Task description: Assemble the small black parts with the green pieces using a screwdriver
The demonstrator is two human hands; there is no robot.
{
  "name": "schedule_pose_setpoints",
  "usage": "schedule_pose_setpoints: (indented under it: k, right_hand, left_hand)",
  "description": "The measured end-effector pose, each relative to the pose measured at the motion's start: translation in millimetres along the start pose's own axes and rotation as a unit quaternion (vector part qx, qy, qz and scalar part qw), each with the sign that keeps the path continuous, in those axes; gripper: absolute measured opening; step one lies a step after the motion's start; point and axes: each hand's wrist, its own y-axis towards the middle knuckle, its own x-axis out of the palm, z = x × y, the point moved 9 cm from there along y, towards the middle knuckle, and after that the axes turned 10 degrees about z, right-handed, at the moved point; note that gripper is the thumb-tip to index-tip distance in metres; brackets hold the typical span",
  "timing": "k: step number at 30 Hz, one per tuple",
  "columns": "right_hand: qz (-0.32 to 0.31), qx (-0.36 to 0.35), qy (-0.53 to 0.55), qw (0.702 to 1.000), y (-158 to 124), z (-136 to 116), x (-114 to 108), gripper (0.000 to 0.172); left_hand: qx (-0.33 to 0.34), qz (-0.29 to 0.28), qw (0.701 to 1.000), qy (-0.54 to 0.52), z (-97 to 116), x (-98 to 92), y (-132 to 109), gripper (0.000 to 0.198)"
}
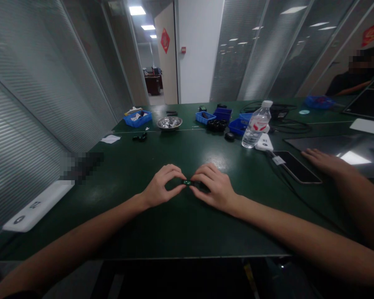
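Green-and-black part (187, 182), on the near side of the metal bowl (169, 128), pinched between fingertips of left hand (162, 185) and right hand (214, 186). Not yet released; whether finished, cannot tell. Dark piece (142, 136) lies unheld on counter (121, 166), left of bowl.

The left hand (162, 187) and right hand (216, 187) curl into facing pinches just below centre, forearms (102, 228) slanting from the lower corners.
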Motion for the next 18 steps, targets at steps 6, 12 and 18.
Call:
schedule_pose_setpoints:
  k: [6, 12, 18]
  right_hand:
    - [-0.098, 0.048, -0.063, 0.992, -6, 21, 22, 0.031]
    - [-0.139, 0.117, -0.136, 0.974, -10, 40, 19, 0.029]
    - [-0.163, 0.090, -0.065, 0.980, -14, 42, 27, 0.002]
  left_hand:
    - [-0.048, -0.081, 0.994, 0.053, -30, 10.3, 1, 0.014]
    - [-0.101, -0.090, 0.986, 0.095, -59, 13.4, -6, 0.019]
    - [-0.106, -0.084, 0.987, 0.087, -57, 12.6, -7, 0.030]
